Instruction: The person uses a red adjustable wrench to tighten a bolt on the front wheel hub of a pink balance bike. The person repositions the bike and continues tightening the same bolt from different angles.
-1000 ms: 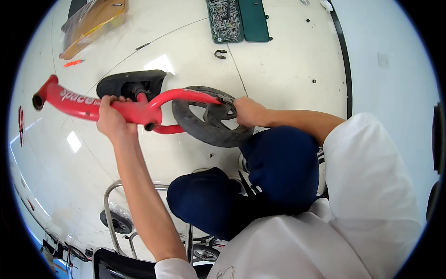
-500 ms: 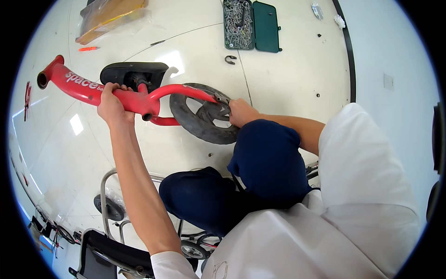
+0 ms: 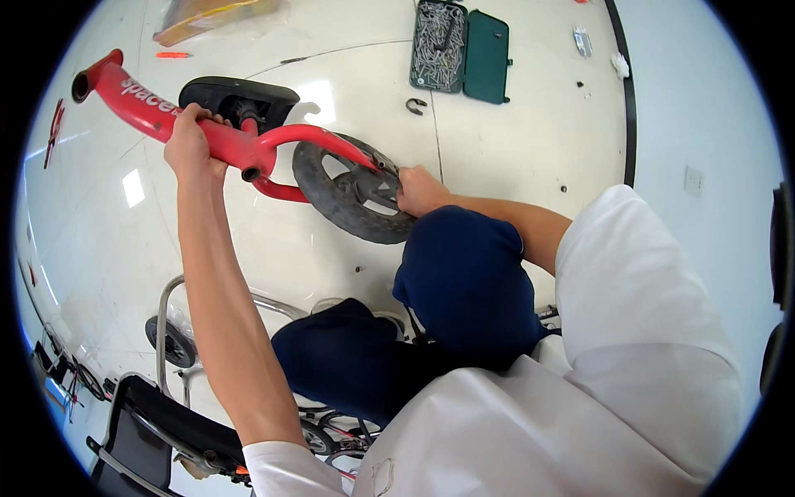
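A red balance bike frame (image 3: 149, 112) lies slantwise before me, its open head tube at the far left. My left hand (image 3: 192, 141) is wrapped round its main tube, close to the black saddle (image 3: 277, 101) on the far side. At the right end, a black wheel (image 3: 327, 201) sits between the two curved red fork arms. My right hand (image 3: 422, 192) is closed at the wheel's right side, by the axle end of the upper arm. Its fingertips are hidden behind the wheel.
A green case (image 3: 486, 62) full of screws lies open on the tiled floor, with a black C-shaped part (image 3: 416, 106) below it. Red-handled pliers (image 3: 55, 132) and an orange pen (image 3: 173, 55) lie farther left. A metal-framed chair (image 3: 132, 422) stands at lower left.
The bike frame has moved slightly away from me, its head tube end most. Both hands keep their hold. The whole view has shifted a little.
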A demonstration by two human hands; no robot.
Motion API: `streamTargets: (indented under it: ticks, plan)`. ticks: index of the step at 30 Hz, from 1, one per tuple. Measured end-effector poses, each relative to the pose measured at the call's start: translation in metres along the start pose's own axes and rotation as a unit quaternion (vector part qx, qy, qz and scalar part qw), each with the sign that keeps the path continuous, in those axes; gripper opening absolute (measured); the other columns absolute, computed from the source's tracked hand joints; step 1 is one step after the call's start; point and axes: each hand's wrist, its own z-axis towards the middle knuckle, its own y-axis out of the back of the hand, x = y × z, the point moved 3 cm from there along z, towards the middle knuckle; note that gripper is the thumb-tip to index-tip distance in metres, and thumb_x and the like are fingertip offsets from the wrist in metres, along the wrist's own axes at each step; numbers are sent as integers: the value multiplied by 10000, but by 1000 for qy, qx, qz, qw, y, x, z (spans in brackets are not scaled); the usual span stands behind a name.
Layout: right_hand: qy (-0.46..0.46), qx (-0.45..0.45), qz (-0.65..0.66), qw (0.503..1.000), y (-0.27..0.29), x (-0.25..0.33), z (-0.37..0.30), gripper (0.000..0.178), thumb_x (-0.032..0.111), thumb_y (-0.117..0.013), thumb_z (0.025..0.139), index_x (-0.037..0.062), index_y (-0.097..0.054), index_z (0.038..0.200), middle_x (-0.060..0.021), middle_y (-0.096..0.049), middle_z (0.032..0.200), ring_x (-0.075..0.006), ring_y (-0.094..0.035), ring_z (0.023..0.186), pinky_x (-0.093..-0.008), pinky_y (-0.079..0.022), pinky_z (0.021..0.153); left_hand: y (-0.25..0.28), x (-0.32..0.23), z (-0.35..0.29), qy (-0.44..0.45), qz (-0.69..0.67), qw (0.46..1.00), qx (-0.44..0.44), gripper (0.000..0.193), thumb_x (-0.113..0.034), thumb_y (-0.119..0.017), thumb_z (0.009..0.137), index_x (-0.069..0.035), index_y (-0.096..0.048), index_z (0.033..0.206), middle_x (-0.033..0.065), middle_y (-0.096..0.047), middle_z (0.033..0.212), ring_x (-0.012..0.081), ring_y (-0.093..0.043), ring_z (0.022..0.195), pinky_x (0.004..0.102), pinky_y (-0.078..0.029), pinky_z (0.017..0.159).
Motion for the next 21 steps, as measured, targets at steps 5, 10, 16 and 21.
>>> streamTargets:
  ticks: [5,10,16,21]
  plan:
    - [23,-8,-10,1000,-7,-8,8,182,63,-600,794,-106,-627,859,-337,-641,825,-517,-635,799,-536,-521,739,-5,-4,3,-2,9,1000,-1,94,34,-590,799,46,-510,849,134,-537,749,234,-570,627,398,-552,626]
    - [4,4,15,1000,-1,-13,2,163,60,-603,803,-94,-620,854,-346,-630,822,-518,-633,823,-542,-514,746,-4,1,-7,14,11,1000,-25,84,20,-605,818,30,-526,847,124,-552,736,234,-579,642,403,-551,639]
    - [11,78,23,997,-1,-7,11,194,89,-606,832,-101,-589,870,-361,-628,837,-539,-622,862,-558,-506,753,18,4,2,42,-13,996,-81,75,-2,-618,872,3,-547,850,89,-573,743,222,-586,652,397,-549,645]
    - [47,76,30,996,4,-11,25,233,129,-639,807,-94,-590,852,-370,-624,822,-529,-630,840,-554,-526,754,18,5,2,35,-8,994,-105,83,-6,-616,872,4,-545,829,97,-566,735,224,-588,651,388,-549,640]
